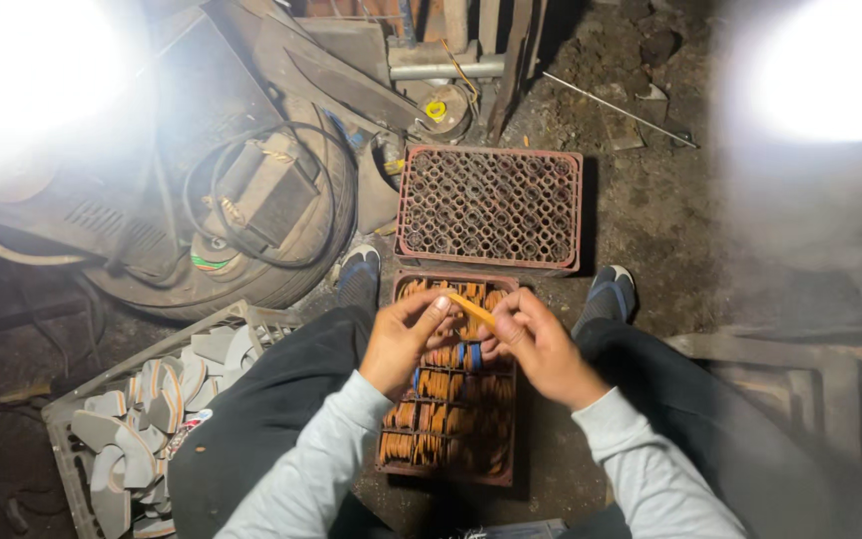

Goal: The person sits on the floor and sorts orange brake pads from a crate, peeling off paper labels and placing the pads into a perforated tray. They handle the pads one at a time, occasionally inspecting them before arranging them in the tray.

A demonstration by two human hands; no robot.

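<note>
My left hand (401, 339) and my right hand (541, 347) meet above a low red-brown tray (506, 477) that lies on the ground between my legs. Together they pinch a thin, flat orange strip (471, 305), the left hand at its left end and the right hand at its right end. The tray is packed with rows of similar orange pieces (441, 419), with a couple of blue ones (469, 355) among them. My hands hide part of the tray's upper rows.
A red crate (491, 208) with a grid of holes stands just beyond the tray. A grey crate (132, 429) of flat grey curved pieces sits at my left. A tyre (281, 269) with a box and cables lies behind it. The ground is bare dirt.
</note>
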